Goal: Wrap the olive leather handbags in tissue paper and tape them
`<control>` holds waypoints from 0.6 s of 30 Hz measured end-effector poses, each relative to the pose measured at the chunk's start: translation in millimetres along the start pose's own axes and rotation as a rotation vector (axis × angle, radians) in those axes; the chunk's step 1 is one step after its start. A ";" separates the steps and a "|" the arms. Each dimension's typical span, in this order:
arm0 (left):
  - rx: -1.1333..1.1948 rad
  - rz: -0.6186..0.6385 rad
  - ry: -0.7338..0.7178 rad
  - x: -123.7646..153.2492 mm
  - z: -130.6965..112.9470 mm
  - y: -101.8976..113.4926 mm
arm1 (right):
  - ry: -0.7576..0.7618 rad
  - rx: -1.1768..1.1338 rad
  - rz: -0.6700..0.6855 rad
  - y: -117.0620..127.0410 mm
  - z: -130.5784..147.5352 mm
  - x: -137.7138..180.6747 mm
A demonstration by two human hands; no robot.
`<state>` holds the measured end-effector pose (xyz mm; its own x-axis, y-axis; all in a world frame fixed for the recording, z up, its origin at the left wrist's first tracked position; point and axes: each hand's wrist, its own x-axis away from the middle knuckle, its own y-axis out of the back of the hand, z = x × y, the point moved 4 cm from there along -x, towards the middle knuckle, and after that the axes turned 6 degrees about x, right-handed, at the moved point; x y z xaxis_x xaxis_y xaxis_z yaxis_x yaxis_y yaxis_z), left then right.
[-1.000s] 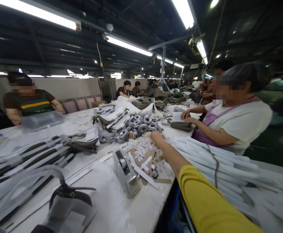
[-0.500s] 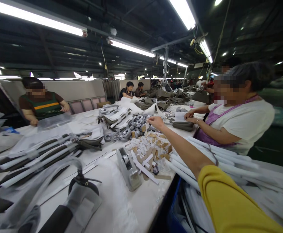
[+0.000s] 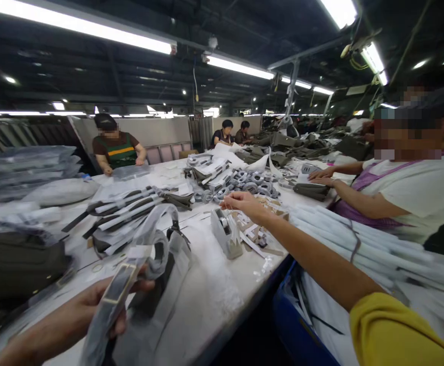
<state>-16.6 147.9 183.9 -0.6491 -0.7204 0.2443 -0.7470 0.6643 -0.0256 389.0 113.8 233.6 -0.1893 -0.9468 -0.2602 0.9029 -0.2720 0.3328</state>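
Note:
My left hand (image 3: pixel 99 300), at the lower left, is closed around a grey bag strap (image 3: pixel 111 300) wrapped in clear plastic, with a rectangular metal buckle on it. The strap belongs to a dark bag (image 3: pixel 156 290) partly covered in white wrapping, lying on the table. My right hand (image 3: pixel 244 203) reaches forward with thumb and fingers pinched. A small paper tag on a thin string (image 3: pixel 234 226) seems to hang from them, blurred. Just below that hand stands a tape dispenser (image 3: pixel 225 234), beside a heap of loose paper tags (image 3: pixel 258 231).
Wrapped straps (image 3: pixel 130 213) and rolled grey strap pieces (image 3: pixel 248 180) cover the white table (image 3: pixel 214 310). White foam tubes (image 3: pixel 328 234) lie at the right above a blue bin (image 3: pixel 301 325). One co-worker (image 3: pixel 408 188) sits close at right; others work across the table.
My view has swung left. My left hand has come into view, gripping the strap. My right hand has drawn back from the tag heap to above the tape dispenser.

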 end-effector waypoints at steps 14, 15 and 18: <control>-0.148 -0.030 -0.279 -6.3 -2.0 -58.1 | 0.094 -0.194 0.281 -174.0 35.9 74.5; -0.164 -0.060 -0.304 -5.5 -3.5 -59.3 | 0.112 -0.186 0.283 -178.3 38.8 75.1; -0.204 -0.105 -0.314 -3.5 -6.3 -60.0 | 0.121 -0.238 0.296 -185.7 40.9 77.4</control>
<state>31.4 111.7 190.7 -0.6069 -0.7913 -0.0743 -0.7881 0.5872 0.1846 191.0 84.1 188.7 0.1264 -0.9472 -0.2948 0.9786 0.0704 0.1934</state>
